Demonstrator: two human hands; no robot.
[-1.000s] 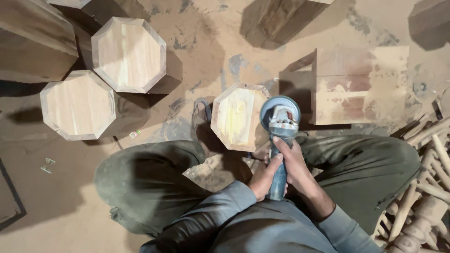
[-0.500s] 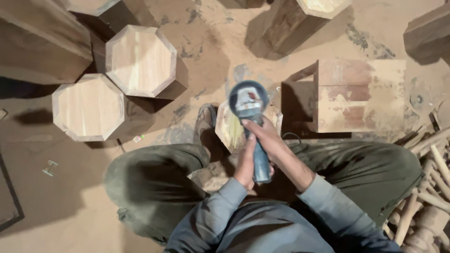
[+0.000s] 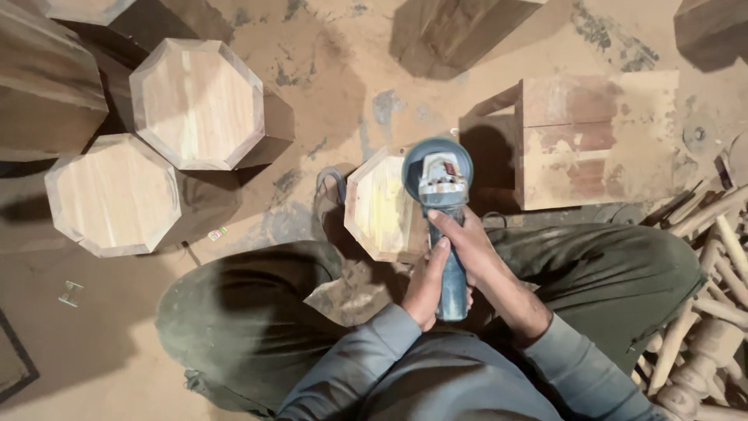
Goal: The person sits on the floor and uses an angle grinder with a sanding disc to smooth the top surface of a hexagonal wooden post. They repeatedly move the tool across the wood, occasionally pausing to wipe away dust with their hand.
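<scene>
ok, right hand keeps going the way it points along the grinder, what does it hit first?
Probably the grinder's round head, directly ahead of the right hand on the angle grinder. Beyond that lies the octagonal wood block; depth is unclear.

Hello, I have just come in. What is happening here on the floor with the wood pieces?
A person sits on a dusty floor and holds a blue angle grinder with both hands: the right hand higher on the body, the left hand lower on the handle. The grinder's disc end lies over a small octagonal wooden block between the knees. Two larger octagonal blocks stand to the left, a square wooden box to the right, and turned wooden spindles at the far right.
</scene>
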